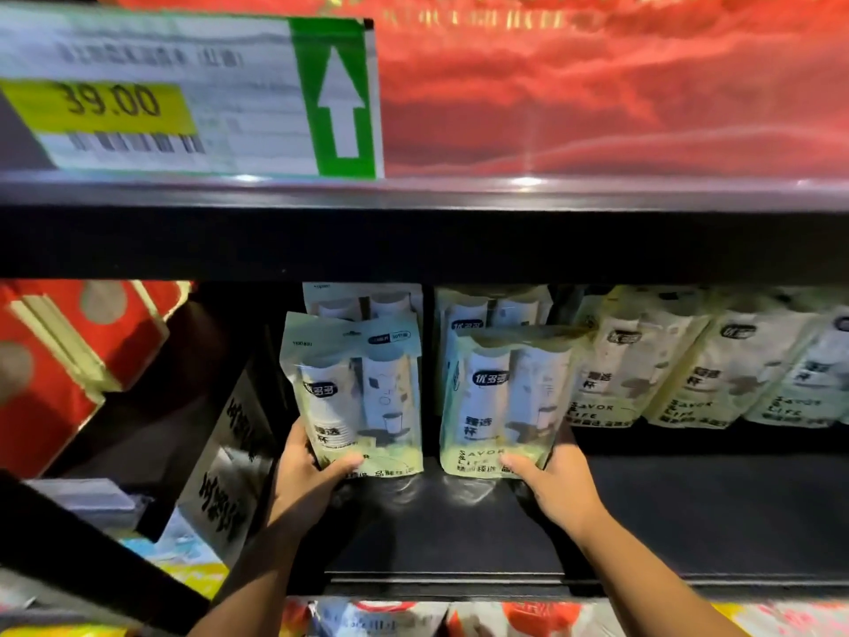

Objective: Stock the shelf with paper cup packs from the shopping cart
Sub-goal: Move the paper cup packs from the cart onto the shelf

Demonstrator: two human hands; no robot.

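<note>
Left hand (307,473) grips one pale green plastic paper cup pack (356,393), right hand (558,487) its twin (503,406), both by the base; released tilted, either could topple off the black shelf (689,508).

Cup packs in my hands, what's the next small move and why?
Probably push both back. The left hand grips the left pack and the right hand the right pack by their bases; both stand upright, ahead of the stocked packs behind them.
</note>
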